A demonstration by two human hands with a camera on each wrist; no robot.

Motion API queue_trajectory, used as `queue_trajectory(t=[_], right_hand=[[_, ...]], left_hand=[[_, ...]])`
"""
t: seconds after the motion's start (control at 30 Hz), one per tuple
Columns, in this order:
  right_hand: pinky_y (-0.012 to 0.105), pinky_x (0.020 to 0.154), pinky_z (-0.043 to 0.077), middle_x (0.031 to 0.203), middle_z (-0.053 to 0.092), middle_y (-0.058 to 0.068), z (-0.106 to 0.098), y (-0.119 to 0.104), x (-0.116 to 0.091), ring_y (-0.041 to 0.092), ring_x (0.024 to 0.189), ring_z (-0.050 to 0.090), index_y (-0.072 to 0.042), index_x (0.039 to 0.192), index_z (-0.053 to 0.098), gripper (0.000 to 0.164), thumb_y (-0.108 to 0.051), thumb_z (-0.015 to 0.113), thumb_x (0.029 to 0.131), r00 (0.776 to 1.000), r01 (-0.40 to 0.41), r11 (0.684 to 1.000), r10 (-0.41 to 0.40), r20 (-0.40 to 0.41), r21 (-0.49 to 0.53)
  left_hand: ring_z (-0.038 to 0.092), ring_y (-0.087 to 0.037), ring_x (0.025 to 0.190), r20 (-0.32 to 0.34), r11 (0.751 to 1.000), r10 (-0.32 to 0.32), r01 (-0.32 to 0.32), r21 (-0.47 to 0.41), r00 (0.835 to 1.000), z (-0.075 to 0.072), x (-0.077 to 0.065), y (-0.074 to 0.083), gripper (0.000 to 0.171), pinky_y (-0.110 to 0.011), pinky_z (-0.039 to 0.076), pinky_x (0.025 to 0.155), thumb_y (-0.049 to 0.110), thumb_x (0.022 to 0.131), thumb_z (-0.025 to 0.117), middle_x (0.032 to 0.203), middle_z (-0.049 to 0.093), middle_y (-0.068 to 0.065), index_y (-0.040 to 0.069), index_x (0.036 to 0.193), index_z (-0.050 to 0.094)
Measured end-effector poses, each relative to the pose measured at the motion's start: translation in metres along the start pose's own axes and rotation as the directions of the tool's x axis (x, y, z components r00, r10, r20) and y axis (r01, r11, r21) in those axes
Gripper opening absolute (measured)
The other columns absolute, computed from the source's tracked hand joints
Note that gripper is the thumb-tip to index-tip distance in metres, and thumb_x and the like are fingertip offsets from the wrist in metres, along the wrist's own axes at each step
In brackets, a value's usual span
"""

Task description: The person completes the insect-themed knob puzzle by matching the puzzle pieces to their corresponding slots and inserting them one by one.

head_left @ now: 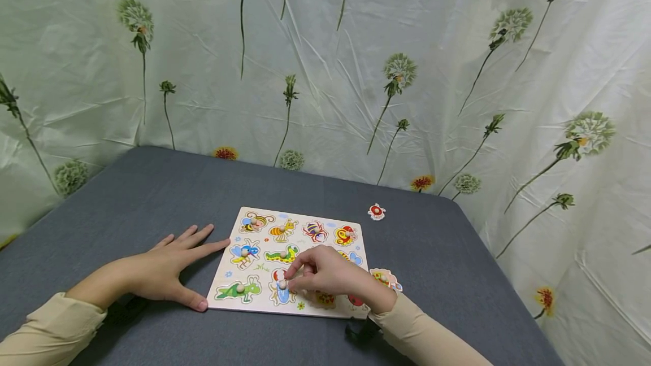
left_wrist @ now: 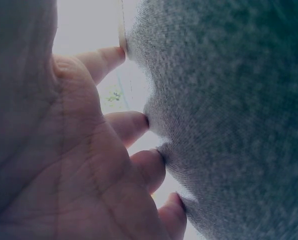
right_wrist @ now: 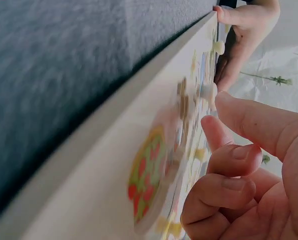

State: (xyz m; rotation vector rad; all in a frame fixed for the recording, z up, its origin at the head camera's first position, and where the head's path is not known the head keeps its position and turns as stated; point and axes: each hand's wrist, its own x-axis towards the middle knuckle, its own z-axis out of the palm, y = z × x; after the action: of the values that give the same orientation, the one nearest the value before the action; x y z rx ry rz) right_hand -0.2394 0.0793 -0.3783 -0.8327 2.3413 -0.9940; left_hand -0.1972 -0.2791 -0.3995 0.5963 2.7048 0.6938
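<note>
A pale wooden peg puzzle board (head_left: 261,305) bears several insect pieces with small round knobs. My right hand (head_left: 325,270) is over its lower middle, thumb and index fingertips beside the knob of a blue-winged, red-headed fly piece (head_left: 278,296). In the right wrist view the thumb tip meets or nearly meets that knob (right_wrist: 209,92); the index finger stays apart from it, the other fingers bent. My left hand (head_left: 165,270) lies spread on the cloth, thumb and index fingertips at the board's left edge. My right hand partly hides the pieces at lower right.
A dark grey cloth (head_left: 168,185) covers the table. A small red piece (head_left: 376,212) lies beyond the board's upper right corner. Another colourful piece (head_left: 385,279) lies by its right edge, partly behind my right forearm. A dandelion-print curtain (head_left: 325,72) hangs behind.
</note>
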Motion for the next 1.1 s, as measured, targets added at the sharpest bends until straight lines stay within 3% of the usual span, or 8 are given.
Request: queue_trajectory(t=[0.3, 0.5, 0.73, 0.9, 1.1], right_hand=[[0.02, 0.053, 0.034, 0.061, 0.048, -0.009, -0.015, 0.01, -0.011, 0.005, 0.056, 0.041, -0.016, 0.098, 0.081, 0.004, -0.019, 0.082, 0.095, 0.998, -0.03, 0.999, 0.029, -0.046, -0.019], [0.023, 0.049, 0.032, 0.06, 0.046, -0.008, -0.026, 0.018, -0.025, 0.008, 0.053, 0.038, -0.014, 0.103, 0.081, 0.009, -0.019, 0.08, 0.096, 0.996, -0.06, 0.998, 0.061, -0.066, 0.01], [0.021, 0.051, 0.033, 0.061, 0.046, -0.006, -0.041, 0.029, -0.043, 0.008, 0.055, 0.042, -0.012, 0.104, 0.082, 0.014, -0.023, 0.081, 0.096, 0.986, -0.105, 0.994, 0.101, -0.132, -0.024], [0.02, 0.049, 0.028, 0.065, 0.045, -0.006, -0.052, 0.037, -0.058, 0.008, 0.053, 0.036, -0.007, 0.107, 0.08, 0.017, -0.02, 0.081, 0.096, 0.981, -0.118, 0.993, 0.119, -0.156, 0.02], [0.021, 0.05, 0.03, 0.066, 0.044, -0.005, -0.061, 0.047, -0.077, 0.009, 0.053, 0.037, -0.002, 0.11, 0.078, 0.021, -0.018, 0.08, 0.097, 0.973, -0.144, 0.987, 0.153, -0.173, 0.067]], left_hand=[[0.003, -0.068, 0.158, -0.002, 1.0, 0.002, -0.002, -0.011, 1.0, 0.001, 0.0, 0.0, 0.117, -0.089, 0.002, 0.115, 0.067, 0.075, 0.089, 0.177, 0.011, -0.032, 0.027, 0.17, 0.034], [0.002, -0.069, 0.157, 0.003, 1.0, -0.001, 0.001, -0.005, 1.0, 0.0, 0.0, 0.0, 0.116, -0.09, 0.001, 0.114, 0.063, 0.076, 0.09, 0.176, 0.01, -0.034, 0.025, 0.17, 0.034], [0.002, -0.069, 0.157, 0.004, 1.0, 0.001, -0.001, -0.011, 1.0, 0.0, 0.0, 0.0, 0.116, -0.09, 0.001, 0.114, 0.063, 0.076, 0.09, 0.177, 0.01, -0.034, 0.025, 0.17, 0.034], [0.002, -0.068, 0.158, 0.001, 1.0, 0.002, -0.002, -0.009, 1.0, 0.001, 0.001, 0.0, 0.116, -0.09, 0.001, 0.114, 0.065, 0.076, 0.089, 0.177, 0.01, -0.033, 0.026, 0.17, 0.034], [0.002, -0.069, 0.157, 0.0, 1.0, 0.003, -0.003, -0.004, 1.0, 0.001, 0.001, 0.0, 0.116, -0.09, 0.002, 0.114, 0.064, 0.077, 0.09, 0.177, 0.01, -0.034, 0.025, 0.17, 0.034]])
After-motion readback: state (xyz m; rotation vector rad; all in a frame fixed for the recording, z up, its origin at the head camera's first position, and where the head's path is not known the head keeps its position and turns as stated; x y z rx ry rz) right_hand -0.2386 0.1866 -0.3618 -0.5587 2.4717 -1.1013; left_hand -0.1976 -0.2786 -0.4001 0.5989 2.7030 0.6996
